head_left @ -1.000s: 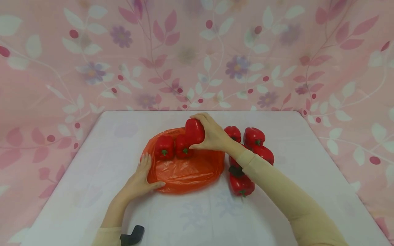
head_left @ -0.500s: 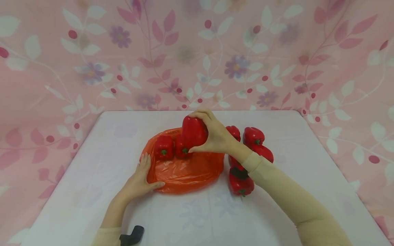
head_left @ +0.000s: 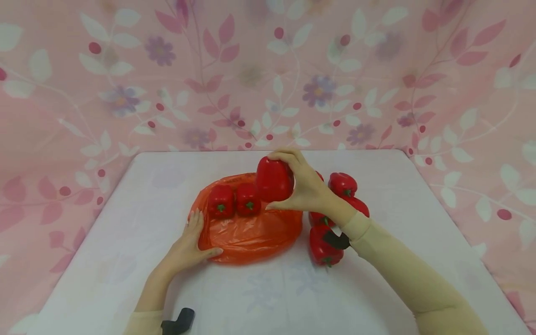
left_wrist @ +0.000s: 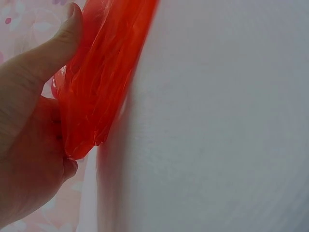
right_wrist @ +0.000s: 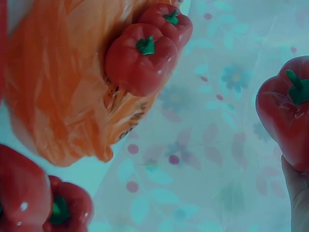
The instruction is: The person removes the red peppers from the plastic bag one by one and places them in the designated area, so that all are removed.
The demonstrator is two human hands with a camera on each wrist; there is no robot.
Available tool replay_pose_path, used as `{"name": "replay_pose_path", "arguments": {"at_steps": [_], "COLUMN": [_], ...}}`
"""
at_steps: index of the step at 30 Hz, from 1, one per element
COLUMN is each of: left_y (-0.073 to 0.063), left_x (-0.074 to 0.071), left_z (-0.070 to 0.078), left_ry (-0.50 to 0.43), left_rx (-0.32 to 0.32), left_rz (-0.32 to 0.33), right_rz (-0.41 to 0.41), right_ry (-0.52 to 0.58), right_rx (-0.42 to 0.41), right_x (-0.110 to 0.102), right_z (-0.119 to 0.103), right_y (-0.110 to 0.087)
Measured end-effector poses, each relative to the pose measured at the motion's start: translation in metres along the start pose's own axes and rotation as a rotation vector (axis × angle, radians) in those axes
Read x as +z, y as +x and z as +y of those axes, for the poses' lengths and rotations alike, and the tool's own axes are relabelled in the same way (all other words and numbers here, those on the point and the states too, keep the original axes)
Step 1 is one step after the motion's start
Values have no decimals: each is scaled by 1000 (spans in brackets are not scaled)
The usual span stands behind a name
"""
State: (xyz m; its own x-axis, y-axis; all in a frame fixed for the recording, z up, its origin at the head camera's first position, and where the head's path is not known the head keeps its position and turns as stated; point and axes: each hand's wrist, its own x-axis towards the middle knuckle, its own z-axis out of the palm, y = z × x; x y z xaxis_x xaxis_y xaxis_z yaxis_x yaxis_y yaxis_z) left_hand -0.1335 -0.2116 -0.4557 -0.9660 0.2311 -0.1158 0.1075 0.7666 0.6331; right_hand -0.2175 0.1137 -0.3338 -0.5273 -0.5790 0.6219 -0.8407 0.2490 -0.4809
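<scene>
Holding a red pepper (head_left: 273,180) up near the far right of an orange bag (head_left: 251,237)

Grasped in the right hand (head_left: 311,186), thumb on the near side and fingers on the far side, the red pepper appears in the head view against the bag's far right part. The right wrist view shows it apart from the bag, green stem visible. Two more peppers (head_left: 221,201) sit side by side in the far left part of the orange bag, stems facing near. At the bag's left rim rests the left hand (head_left: 190,246), thumb and fingers spread and extended, touching the plastic rather than clenched. To the right of the bag, several loose peppers (head_left: 326,253) lie grouped on the white surface (head_left: 125,209), partly hidden by the right arm. Pale sleeves (head_left: 402,270) cover both forearms. Beyond the surface's far edge hangs a pink floral cloth (head_left: 268,70).
</scene>
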Motion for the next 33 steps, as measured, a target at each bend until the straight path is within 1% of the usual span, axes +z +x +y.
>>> {"name": "replay_pose_path", "arguments": {"at_steps": [8, 16, 22, 28, 33], "left_y": [0, -1, -2, -1, -1], "left_x": [0, -1, -1, 0, 0], "left_z": [-1, 0, 1, 0, 1], "left_ry": [5, 15, 4, 6, 9], "left_rx": [-1, 4, 3, 0, 7], "left_rz": [-1, 2, -7, -10, -11], "right_rz": [14, 31, 45, 65, 67], "right_ry": [13, -40, -92, -107, -127], "right_rx": [-13, -3, 8, 27, 55], "right_x": [-17, -30, -37, -44, -53], "right_z": [-1, -3, -2, -3, -6], "right_y": [-13, -25, -35, -48, -59]}}
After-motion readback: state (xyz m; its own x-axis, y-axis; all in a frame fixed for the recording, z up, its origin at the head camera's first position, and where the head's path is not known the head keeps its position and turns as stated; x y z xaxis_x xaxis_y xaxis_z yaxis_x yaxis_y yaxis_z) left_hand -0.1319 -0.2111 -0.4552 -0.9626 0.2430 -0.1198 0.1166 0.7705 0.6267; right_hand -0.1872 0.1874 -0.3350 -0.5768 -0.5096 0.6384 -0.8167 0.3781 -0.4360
